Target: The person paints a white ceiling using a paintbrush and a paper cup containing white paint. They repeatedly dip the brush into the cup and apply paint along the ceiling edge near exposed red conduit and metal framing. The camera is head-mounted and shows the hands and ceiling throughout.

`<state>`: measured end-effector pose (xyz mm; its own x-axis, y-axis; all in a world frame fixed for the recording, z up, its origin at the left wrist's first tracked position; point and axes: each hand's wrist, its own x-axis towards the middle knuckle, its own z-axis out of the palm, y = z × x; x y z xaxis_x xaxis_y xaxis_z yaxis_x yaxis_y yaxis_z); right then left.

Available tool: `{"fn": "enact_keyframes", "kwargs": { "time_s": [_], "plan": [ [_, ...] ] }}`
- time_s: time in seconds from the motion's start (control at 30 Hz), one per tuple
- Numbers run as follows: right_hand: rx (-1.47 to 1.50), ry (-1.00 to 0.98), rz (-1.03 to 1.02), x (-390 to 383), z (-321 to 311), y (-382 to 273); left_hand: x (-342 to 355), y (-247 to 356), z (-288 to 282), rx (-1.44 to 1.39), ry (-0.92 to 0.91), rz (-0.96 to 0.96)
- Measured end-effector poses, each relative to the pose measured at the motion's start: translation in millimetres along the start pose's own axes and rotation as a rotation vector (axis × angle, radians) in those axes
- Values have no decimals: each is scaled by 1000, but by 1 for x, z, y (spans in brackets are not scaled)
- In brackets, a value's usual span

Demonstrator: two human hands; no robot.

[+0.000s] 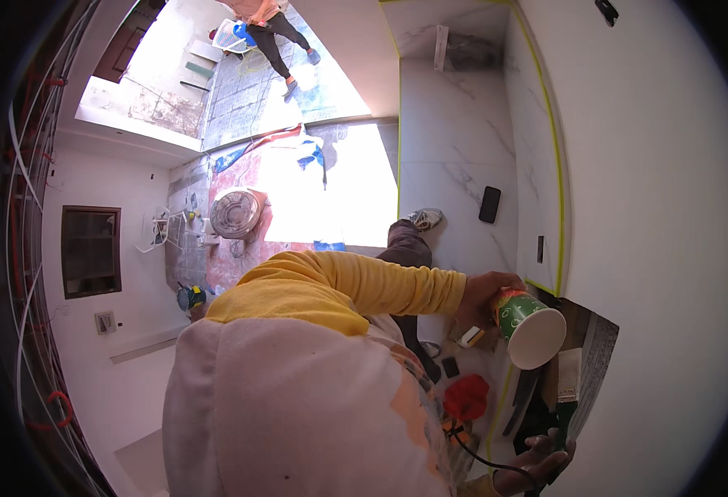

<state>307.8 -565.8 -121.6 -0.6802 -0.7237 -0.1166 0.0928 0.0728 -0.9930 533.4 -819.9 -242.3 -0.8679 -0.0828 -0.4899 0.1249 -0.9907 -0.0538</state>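
Note:
My left hand (481,300), at the end of a yellow sleeve, grips a green-and-orange paper cup (515,319). The cup is tilted, its pale round end facing me; I cannot tell what it contains. Lower right, my right hand (542,460) is closed round the dark green handle of a paintbrush (568,377). Its pale, wide bristles point up, close to the cup but apart from it. A black cable (492,460) runs past the right hand. Near my body is a bunched red object (466,398) whose kind I cannot make out.
Yellow-green tape (556,149) edges the marble-patterned panels. A black phone (490,205) lies on a marble surface near my shoe (426,219). A white wall (654,248) rises at right. Farther off stand a dusty round drum-like object (235,213) and another person (273,37).

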Motion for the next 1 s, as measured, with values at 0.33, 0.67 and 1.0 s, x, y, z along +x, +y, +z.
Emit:
{"fn": "enact_keyframes", "kwargs": {
  "time_s": [0.33,0.67,1.0],
  "plan": [
    [-655,-22,-632,74,158,-137,-19,97,46,27,-80,178],
    [-599,-384,-357,50,254,-177,-55,76,63,23,-209,175],
    [-655,-294,-349,33,267,-200,-81,84,68,16,-303,168]
  ]
}}
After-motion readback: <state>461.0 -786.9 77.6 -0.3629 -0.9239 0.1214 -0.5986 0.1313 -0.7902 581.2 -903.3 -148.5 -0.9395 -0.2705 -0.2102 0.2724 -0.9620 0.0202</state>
